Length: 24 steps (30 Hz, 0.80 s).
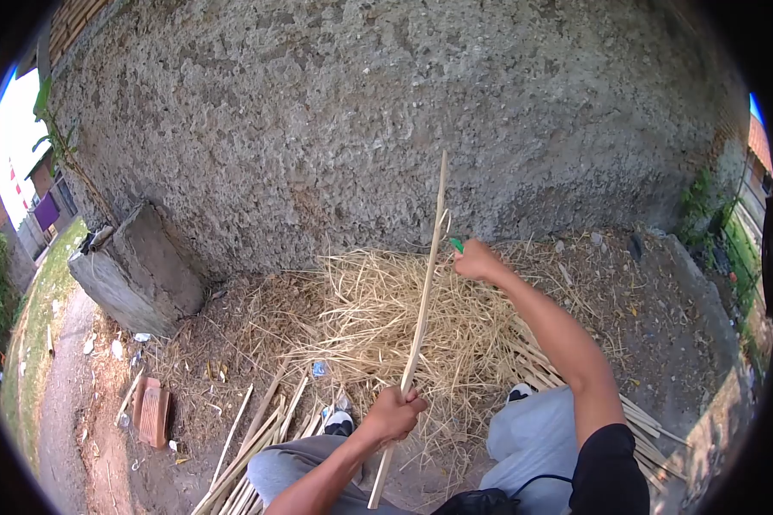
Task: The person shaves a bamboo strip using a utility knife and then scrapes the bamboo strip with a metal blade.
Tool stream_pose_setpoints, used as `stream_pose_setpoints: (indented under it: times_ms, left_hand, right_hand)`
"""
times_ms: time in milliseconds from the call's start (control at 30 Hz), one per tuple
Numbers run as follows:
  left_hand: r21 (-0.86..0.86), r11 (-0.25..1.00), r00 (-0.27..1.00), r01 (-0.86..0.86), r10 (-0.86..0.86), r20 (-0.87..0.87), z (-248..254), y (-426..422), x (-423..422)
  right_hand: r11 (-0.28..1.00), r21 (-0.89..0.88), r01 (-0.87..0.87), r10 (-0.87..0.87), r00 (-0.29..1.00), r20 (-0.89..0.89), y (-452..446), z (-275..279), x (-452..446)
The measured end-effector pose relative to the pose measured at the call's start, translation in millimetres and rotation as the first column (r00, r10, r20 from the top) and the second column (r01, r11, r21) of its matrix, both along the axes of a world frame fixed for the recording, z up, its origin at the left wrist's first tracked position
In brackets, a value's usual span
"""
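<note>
A black sleeve [610, 472] and a pair of light grey trousers [532, 438], knees apart, are closest, at the bottom of the view. Between the knees, the left hand [392, 415] is closed in a fist around the lower part of a long, pale wooden strip [425, 300]. The strip stands at a slant, its foot near the person's lap and its narrow tip pointing up and away. The right hand [481, 262], on an outstretched arm, is curled tightly around a small green object [457, 245], mostly hidden by the fingers, just beside the upper part of the strip. A thin curl of wood [444, 221] sticks out there.

Beneath the strip, a heap of straw-coloured shavings [386, 296] covers the dirt. Dark-and-white shoes [339, 424] show below the knees. More cut sticks [247, 450] lie beside the left leg, and others [642, 419] beside the right. A crumpled blue scrap [319, 368] rests at the heap's near edge.

Farther left are a reddish tile piece [154, 414] and a leaning concrete block [159, 266]. A rough grey wall [318, 129] fills the background.
</note>
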State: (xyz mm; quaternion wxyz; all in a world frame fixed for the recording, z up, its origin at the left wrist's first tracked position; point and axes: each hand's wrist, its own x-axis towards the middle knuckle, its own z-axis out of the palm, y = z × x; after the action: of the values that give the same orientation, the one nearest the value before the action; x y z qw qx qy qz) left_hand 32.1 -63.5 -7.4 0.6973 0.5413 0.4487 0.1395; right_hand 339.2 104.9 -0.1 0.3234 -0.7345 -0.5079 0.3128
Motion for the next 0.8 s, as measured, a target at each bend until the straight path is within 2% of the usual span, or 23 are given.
stream_pose_setpoints:
  times_ms: [33,67,167,233,300,333,367,467,500,667,733,767,800]
  left_hand:
    - [0.015,1.000,1.000,-0.003,0.003,-0.022,-0.1,-0.8,0.0]
    - [0.015,1.000,1.000,-0.003,0.004,-0.022,-3.7,-0.5,-0.6]
    - [0.087,0.995,0.999,-0.040,0.038,0.019,-18.9,-0.6,-2.0]
    - [0.408,0.912,0.992,0.033,0.021,-0.127,-22.1,-10.4,-6.3]
    - [0.469,0.881,0.986,0.064,0.018,-0.168,-13.7,-25.5,-17.7]
    - [0.525,0.845,0.979,0.099,0.012,-0.204,-3.7,-33.5,-23.2]
    - [0.488,0.866,0.978,0.110,-0.006,-0.209,9.2,-41.6,-30.0]
    - [0.480,0.858,0.961,0.181,-0.051,-0.271,11.6,-65.8,-53.7]
    - [0.383,0.907,0.959,0.177,-0.071,-0.275,15.5,-76.0,-58.7]
    - [0.445,0.881,0.960,0.158,-0.032,-0.277,5.7,-112.4,-78.0]
    - [0.464,0.866,0.912,0.183,0.027,-0.409,7.0,-122.6,-79.1]
    - [0.368,0.904,0.879,0.215,-0.015,-0.477,8.7,-123.6,-79.3]
    - [0.369,0.904,0.879,0.217,-0.016,-0.477,9.8,-127.2,-78.9]
  right_hand:
    - [0.996,0.050,-0.073,0.057,0.962,0.266,-20.6,1.8,-5.9]
    - [0.985,0.079,-0.156,0.093,0.851,0.518,-42.2,4.5,-12.8]
    - [0.973,0.040,-0.225,0.174,0.840,0.514,-100.3,0.9,-41.9]
    - [0.966,-0.013,-0.258,0.236,0.859,0.454,-141.6,10.7,-70.4]
    - [0.962,-0.047,-0.270,0.265,0.873,0.409,-168.8,20.1,-87.5]
    - [0.957,0.026,-0.290,0.247,0.856,0.453,-180.2,16.5,-92.0]
    - [0.947,0.096,-0.308,0.224,0.842,0.490,-189.1,15.5,-95.5]
    - [0.969,0.107,-0.222,0.146,0.868,0.475,-203.6,26.5,-102.5]
    - [0.971,0.107,-0.214,0.141,0.873,0.467,-206.5,23.8,-103.6]
    - [0.969,0.162,-0.188,0.044,0.774,0.632,-201.5,9.6,-102.0]
    - [0.962,0.199,-0.185,0.019,0.777,0.629,-193.8,-2.8,-97.4]
    - [0.954,0.235,-0.184,-0.006,0.777,0.630,-191.2,-8.2,-94.3]
    - [0.954,0.236,-0.182,-0.008,0.777,0.630,-190.4,-6.1,-94.6]
